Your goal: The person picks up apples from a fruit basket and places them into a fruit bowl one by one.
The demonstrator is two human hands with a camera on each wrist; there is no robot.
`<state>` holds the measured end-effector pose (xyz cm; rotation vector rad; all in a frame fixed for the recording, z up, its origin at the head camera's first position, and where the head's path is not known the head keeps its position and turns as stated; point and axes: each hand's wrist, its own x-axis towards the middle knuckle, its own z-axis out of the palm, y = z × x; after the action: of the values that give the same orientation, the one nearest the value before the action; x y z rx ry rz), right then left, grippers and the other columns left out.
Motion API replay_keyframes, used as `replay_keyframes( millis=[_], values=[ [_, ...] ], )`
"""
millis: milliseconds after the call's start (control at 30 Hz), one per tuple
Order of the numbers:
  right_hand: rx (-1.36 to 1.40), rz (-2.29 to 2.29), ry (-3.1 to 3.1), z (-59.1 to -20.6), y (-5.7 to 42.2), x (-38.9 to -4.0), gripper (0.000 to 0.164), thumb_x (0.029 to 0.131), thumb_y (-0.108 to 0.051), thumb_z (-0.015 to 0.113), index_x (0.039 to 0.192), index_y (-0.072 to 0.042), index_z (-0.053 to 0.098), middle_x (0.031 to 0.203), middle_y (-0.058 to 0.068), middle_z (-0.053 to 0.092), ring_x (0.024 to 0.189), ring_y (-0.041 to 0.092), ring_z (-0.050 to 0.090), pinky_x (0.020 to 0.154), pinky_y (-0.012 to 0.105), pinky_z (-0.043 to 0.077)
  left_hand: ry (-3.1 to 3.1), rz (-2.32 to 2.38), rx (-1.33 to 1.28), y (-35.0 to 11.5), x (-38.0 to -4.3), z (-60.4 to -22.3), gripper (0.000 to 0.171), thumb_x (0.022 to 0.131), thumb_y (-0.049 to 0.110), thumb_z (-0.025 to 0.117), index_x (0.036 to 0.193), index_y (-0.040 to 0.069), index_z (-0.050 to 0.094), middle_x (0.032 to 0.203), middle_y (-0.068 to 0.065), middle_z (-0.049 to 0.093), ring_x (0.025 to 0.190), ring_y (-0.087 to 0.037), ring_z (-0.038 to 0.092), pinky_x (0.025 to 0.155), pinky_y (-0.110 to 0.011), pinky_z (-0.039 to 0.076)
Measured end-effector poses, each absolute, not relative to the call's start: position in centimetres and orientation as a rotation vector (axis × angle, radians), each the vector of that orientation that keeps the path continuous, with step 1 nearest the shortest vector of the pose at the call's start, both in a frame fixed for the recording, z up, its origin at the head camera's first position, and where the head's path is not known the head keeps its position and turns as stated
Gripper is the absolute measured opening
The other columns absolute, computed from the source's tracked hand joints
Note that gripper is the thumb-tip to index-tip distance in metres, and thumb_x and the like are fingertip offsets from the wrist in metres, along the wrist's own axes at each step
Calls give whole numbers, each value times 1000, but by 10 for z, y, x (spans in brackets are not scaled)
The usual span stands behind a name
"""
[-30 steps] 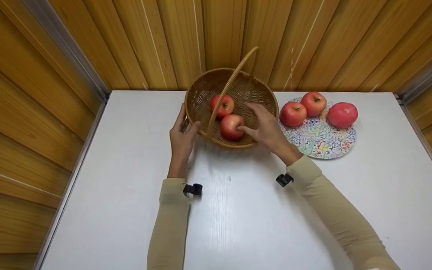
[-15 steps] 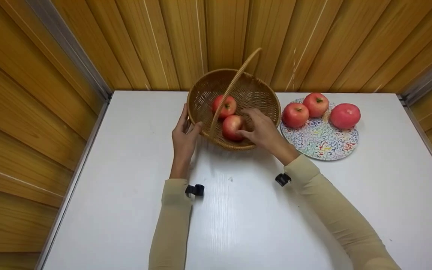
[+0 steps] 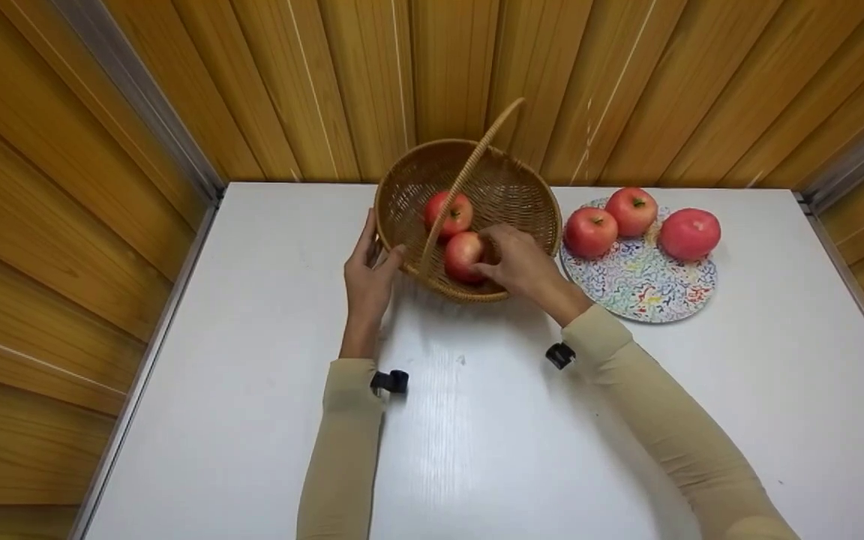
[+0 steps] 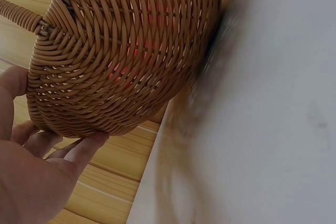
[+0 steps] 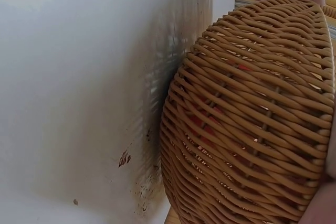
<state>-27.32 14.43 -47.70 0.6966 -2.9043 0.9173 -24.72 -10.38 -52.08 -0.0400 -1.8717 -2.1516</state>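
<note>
A brown wicker basket [image 3: 526, 195] with a tall arched handle [image 3: 477, 154] stands at the back of the white table. My left hand [image 3: 368, 281] holds its left side, thumb over the rim and fingers against the outer wall, as the left wrist view [image 4: 68, 161] also shows. Inside lie two red apples. My right hand [image 3: 526, 266] reaches over the near right rim and grips the nearer apple [image 3: 463, 255] between thumb and fingers. The other apple [image 3: 458, 215] sits just behind it, partly under the handle. In the right wrist view the basket wall [image 5: 252, 108] hides most of the apples.
Right of the basket lies a round, colourfully speckled plate [image 3: 638, 289]. It bears two red apples [image 3: 590, 232] [image 3: 631, 211] and a pinker round fruit [image 3: 690, 234] at its right edge. A wood-panelled wall [image 3: 289, 90] rises directly behind the table [image 3: 267, 315].
My right hand has lowered into the basket, its fingers drawing in from spread to close around the nearer apple. My left hand keeps its hold on the basket.
</note>
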Motion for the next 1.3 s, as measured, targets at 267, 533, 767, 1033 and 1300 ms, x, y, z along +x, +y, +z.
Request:
replay_keyframes(
  millis=[267, 533, 767, 1033, 1300],
  values=[
    [704, 934, -2989, -478, 142, -277, 68, 93, -25, 86, 147, 4, 57, 143, 23, 60, 135, 39, 55, 114, 51, 44, -1861, -2165, -49, -105, -247, -523, 74, 100, 2, 70, 166, 19, 40, 168, -3, 39, 148, -25, 46, 106, -33, 53],
    [792, 985, -2952, -481, 140, -285, 68, 92, -18, 87, 149, 0, 56, 140, 21, 62, 131, 36, 57, 112, 49, 45, -1882, -2149, -28, -104, -245, -523, 73, 101, 7, 71, 166, 20, 40, 167, -1, 40, 148, -24, 46, 106, -32, 53],
    [711, 965, -2989, -481, 139, -290, 74, 90, -24, 89, 147, 7, 54, 140, 25, 60, 132, 40, 55, 112, 49, 45, -1828, -2193, -55, -102, -247, -522, 72, 101, 4, 71, 165, 20, 42, 167, -3, 40, 148, -24, 46, 106, -33, 53],
    [696, 976, -3013, -480, 138, -290, 73, 91, -27, 88, 148, 5, 55, 133, 22, 65, 123, 36, 61, 104, 48, 51, -1833, -2196, -56, -102, -248, -522, 73, 100, 6, 71, 165, 20, 41, 167, -4, 40, 148, -24, 46, 106, -32, 53],
    [701, 968, -2980, -481, 136, -290, 72, 87, -22, 89, 145, 6, 57, 138, 23, 64, 128, 38, 60, 109, 48, 48, -1847, -2178, -35, -103, -248, -521, 73, 100, 3, 71, 165, 18, 41, 166, -3, 41, 148, -23, 46, 106, -32, 53]
  ],
)
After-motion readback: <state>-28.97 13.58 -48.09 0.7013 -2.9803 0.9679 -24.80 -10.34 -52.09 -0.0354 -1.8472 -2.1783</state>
